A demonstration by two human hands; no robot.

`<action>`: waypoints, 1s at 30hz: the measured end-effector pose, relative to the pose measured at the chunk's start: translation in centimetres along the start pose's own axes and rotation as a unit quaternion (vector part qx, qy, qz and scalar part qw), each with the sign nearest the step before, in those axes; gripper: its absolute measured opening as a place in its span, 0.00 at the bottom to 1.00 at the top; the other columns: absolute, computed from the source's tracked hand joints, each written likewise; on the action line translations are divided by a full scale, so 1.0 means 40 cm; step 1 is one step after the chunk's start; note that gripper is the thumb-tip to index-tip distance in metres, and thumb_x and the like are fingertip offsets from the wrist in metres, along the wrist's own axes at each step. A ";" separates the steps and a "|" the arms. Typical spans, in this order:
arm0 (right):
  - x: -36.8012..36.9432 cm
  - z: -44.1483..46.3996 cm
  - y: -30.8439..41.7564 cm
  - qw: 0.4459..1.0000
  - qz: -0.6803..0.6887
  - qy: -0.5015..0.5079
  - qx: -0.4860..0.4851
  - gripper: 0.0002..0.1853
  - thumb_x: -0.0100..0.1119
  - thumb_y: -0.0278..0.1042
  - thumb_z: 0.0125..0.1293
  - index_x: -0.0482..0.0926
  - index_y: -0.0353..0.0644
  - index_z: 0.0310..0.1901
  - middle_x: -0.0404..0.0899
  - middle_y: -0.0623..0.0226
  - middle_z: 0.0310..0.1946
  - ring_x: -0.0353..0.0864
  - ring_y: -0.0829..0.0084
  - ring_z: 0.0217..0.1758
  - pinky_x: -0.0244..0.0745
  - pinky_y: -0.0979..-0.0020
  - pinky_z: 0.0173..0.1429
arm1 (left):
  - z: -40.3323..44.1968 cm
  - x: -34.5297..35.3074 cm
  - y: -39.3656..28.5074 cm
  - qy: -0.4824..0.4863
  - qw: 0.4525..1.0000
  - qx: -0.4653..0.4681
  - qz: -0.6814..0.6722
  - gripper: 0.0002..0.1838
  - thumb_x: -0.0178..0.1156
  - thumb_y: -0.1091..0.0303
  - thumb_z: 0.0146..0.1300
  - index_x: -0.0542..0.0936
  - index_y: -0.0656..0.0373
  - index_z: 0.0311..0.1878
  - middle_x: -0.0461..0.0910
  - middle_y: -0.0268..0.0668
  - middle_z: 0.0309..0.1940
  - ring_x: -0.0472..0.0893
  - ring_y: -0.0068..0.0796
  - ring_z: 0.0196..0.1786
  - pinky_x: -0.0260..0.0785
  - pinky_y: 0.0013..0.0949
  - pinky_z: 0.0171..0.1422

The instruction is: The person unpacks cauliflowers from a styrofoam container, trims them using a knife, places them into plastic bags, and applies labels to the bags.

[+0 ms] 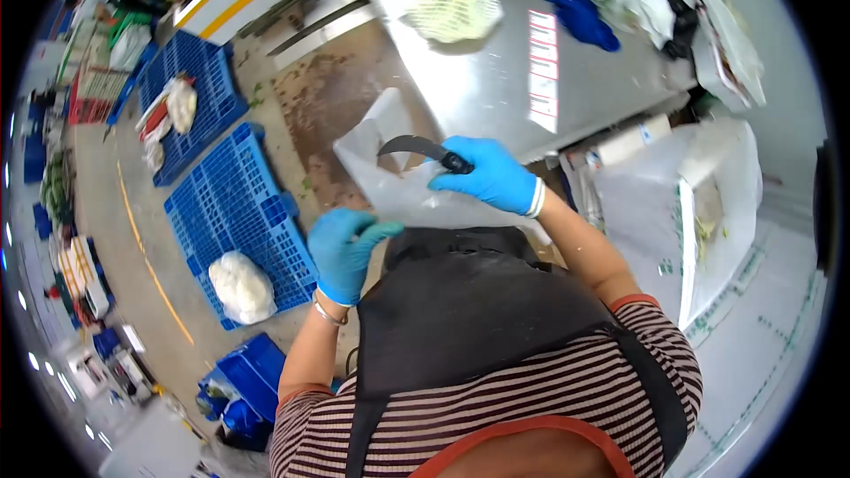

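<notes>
My right hand (487, 175), in a blue glove, is closed around the black handle of a curved knife (412, 145). The dark blade points left, over a translucent white plastic sheet or bag (403, 196) in front of my apron. Whether my right fingers also touch that plastic is hard to make out. My left hand (345, 248), gloved in blue too, is beside the plastic's lower left edge. Its thumb stands apart from the fingers, and nothing shows between them.
A steel table (478, 88) stands ahead, with a whitish netted bundle (452, 7), a label strip (543, 66) and a blue cloth (583, 21). Blue pallets (226, 204) lie on the floor at left, one bearing a white bundle (241, 288). A plastic-lined container (646, 181) is at right.
</notes>
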State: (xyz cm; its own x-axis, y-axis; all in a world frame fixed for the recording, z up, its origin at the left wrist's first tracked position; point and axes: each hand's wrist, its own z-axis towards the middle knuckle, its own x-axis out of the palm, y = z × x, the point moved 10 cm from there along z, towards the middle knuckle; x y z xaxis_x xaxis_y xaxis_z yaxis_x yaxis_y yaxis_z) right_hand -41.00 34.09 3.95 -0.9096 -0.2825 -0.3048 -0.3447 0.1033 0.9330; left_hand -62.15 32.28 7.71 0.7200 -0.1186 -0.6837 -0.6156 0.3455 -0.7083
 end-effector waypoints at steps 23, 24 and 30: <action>0.404 0.377 -0.097 0.957 0.208 0.160 0.122 0.26 0.74 0.46 0.56 0.78 0.36 0.48 0.82 0.64 0.32 0.79 0.76 0.25 0.77 0.73 0.30 | 0.025 0.070 0.417 -0.104 0.935 -0.297 -0.162 0.20 0.68 0.67 0.59 0.79 0.68 0.51 0.82 0.36 0.42 0.78 0.27 0.40 0.72 0.32 0.49; 0.401 0.405 -0.137 0.969 0.227 0.089 0.045 0.24 0.73 0.43 0.56 0.78 0.35 0.47 0.81 0.65 0.30 0.78 0.78 0.23 0.76 0.74 0.29 | 0.031 0.090 0.413 -0.045 0.885 -0.387 -0.255 0.15 0.68 0.69 0.59 0.82 0.67 0.46 0.81 0.31 0.37 0.76 0.23 0.38 0.71 0.30 0.46; 0.014 0.495 -0.205 0.939 0.341 0.026 -0.031 0.03 0.55 0.23 0.60 0.78 0.39 0.35 0.78 0.70 0.28 0.77 0.74 0.32 0.76 0.72 0.40 | -0.269 -0.173 0.801 -0.295 0.761 -0.454 -0.357 0.13 0.56 0.71 0.65 0.83 0.64 0.50 0.84 0.38 0.38 0.79 0.26 0.33 0.73 0.29 0.36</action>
State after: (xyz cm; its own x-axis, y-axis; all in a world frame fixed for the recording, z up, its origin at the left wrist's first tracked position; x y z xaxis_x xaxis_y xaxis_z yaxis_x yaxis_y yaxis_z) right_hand -43.29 51.97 -7.64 -0.9007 -0.2173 0.3763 0.3297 0.2223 0.9175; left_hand -90.31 34.18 -12.14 0.8286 0.5567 -0.0588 0.2263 -0.4293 -0.8744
